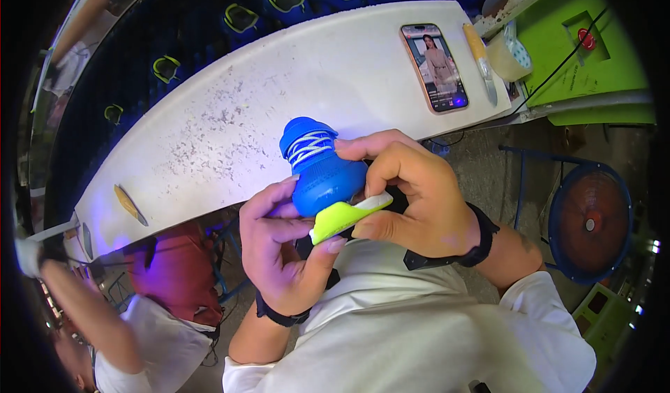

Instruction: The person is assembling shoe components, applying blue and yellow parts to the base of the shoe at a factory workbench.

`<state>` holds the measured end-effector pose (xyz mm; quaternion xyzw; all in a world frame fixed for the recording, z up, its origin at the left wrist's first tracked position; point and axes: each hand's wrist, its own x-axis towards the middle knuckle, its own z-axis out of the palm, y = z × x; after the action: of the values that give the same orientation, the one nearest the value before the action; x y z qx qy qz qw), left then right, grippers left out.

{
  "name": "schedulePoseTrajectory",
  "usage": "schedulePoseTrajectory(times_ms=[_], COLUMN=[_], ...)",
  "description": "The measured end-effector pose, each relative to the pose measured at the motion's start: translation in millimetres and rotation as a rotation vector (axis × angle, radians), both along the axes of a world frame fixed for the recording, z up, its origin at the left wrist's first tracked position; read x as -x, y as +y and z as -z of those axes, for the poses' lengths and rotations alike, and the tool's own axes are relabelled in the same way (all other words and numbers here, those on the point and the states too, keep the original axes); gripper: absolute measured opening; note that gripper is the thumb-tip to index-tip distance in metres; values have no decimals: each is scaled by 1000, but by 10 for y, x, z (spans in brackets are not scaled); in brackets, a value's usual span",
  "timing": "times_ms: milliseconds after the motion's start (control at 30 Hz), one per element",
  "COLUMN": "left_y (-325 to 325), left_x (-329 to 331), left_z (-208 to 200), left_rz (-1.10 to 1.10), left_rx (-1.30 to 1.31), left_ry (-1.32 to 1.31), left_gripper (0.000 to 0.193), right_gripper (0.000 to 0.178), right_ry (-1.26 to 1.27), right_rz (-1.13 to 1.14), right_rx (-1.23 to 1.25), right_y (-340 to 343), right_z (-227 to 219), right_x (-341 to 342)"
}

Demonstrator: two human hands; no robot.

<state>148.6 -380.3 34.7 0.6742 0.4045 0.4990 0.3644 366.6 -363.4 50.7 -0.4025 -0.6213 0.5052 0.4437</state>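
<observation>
Left hand [280, 253] and right hand [424, 201] holding blue shoe [322, 180], lime sole [338, 220], 1 phone [434, 69]

The blue shoe upper [328, 182] at the centre looks smooth and softly glossy, its white laces [309, 146] cord-like; the yellow sole [340, 219] looks smooth and rubbery. The white tabletop [342, 62] is smooth, speckled towards ten o'clock. At one o'clock, the phone screen [437, 69] is glossy glass. The shirt [419, 330] at five o'clock is matt cloth.

A lit phone [434, 68] lies near the right edge of the tabletop [335, 65], with a yellow-handled knife [477, 53] along that edge and a tape roll [508, 57] just beyond. A shorter yellow-handled tool [128, 202] lies toward the left corner. A round fan [590, 218] stands past the near right corner.
</observation>
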Motion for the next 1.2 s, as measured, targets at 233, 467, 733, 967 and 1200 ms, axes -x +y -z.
schedulePoseTrajectory(times_ms=[233, 467, 733, 967, 1200], left_y=[-82, -119, -101, -110, 219], left_x=[97, 107, 63, 74, -137], left_z=[-7, -2, -17, 4, -86], left_rz=[72, 71, 47, -2, 107], left_rx=[-31, -78, -108, -99, -264], left_ry=[63, 125, 179, 220, 298], left_gripper=[33, 35, 36, 37, 31], right_gripper=[35, 33, 31, 32, 49], right_ry=[-116, -55, 0, -20, -277], right_rz=[4, -46, -65, -80, -143], right_rx=[-198, -131, -133, -49, -104], right_y=[-128, -155, -150, -101, 57], right_z=[3, 21, 50, -8, -114], right_x=[-7, -21, -71, -106, -282])
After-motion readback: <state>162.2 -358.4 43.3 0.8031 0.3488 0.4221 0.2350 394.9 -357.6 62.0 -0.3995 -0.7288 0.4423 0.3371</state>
